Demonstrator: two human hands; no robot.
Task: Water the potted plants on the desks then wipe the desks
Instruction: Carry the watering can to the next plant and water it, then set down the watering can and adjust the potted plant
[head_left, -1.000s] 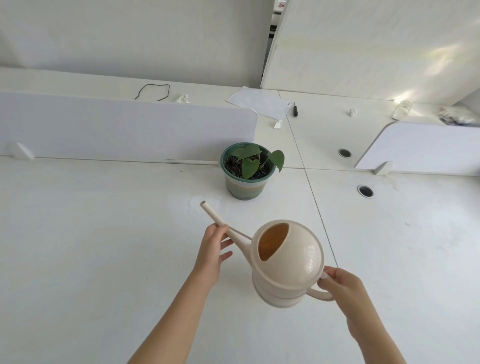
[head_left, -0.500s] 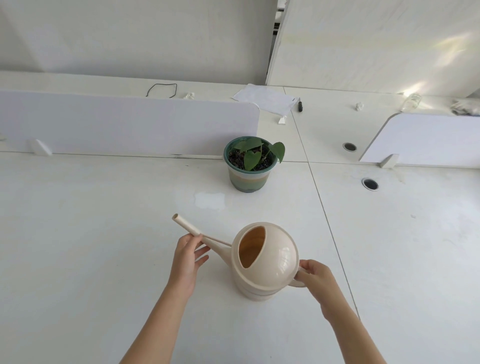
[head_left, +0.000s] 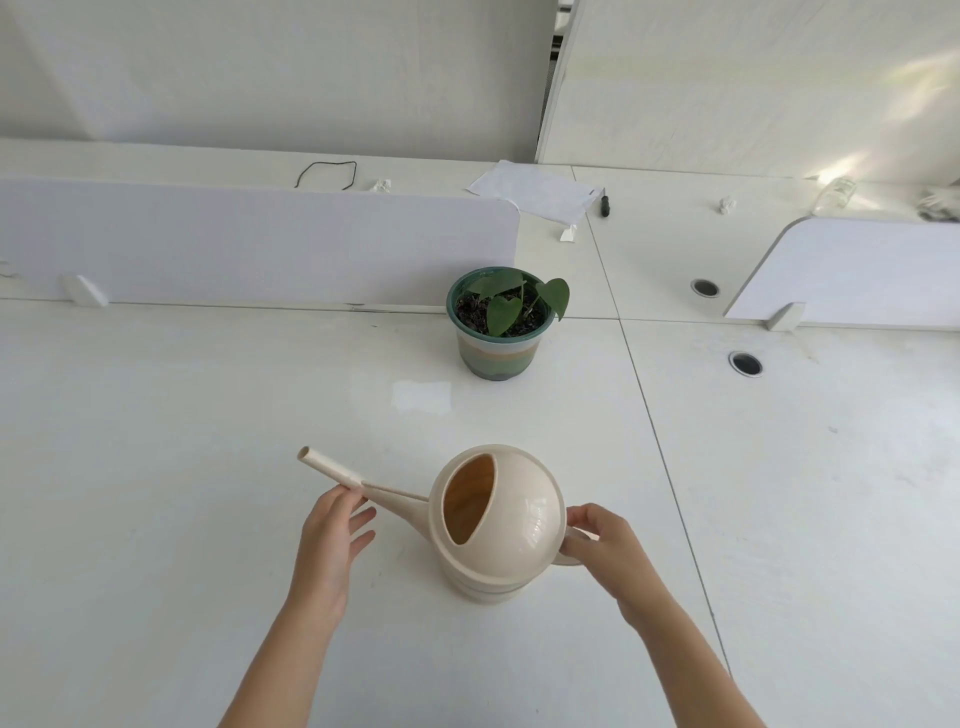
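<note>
Watering can now down on desk near plant; right hand round handle, left hand slack

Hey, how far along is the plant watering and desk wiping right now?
Done: cannot tell whether the potted plant got water. In hand: the watering can stands on the desk, right hand gripping its handle, left hand touching the spout. Left: wiping; no cloth shows.

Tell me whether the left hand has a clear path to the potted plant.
Probably yes. The left hand only touches the spout of the watering can, and nothing stands on the desk between it and the potted plant, set farther back.
</note>
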